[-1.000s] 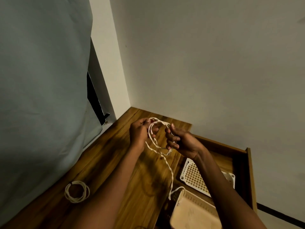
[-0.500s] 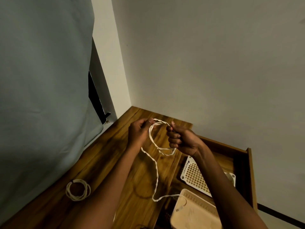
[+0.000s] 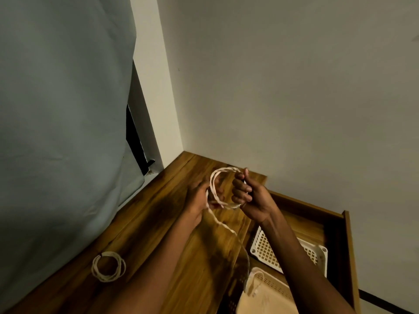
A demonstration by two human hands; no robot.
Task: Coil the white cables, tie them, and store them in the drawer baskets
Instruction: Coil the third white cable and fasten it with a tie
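Note:
A white twisted cable (image 3: 214,184) forms several loops in the air above the wooden desk top (image 3: 158,225). My right hand (image 3: 249,196) grips the loops in its curled fingers. My left hand (image 3: 199,198) holds the cable at the loops' left side. The loose tail (image 3: 229,230) hangs down and its end dangles over the beige basket (image 3: 269,293). A second white cable (image 3: 108,266) lies coiled on the desk at lower left.
The open wooden drawer (image 3: 347,245) at the right holds a white lattice basket (image 3: 267,248) and the beige basket in front of it. A grey-blue curtain (image 3: 56,132) hangs at the left. Walls close the corner behind the desk.
The loops have grown and tightened between my hands. The hanging tail has shortened and swung from the desk edge to over the beige basket. My left hand has dropped to the loops' lower left.

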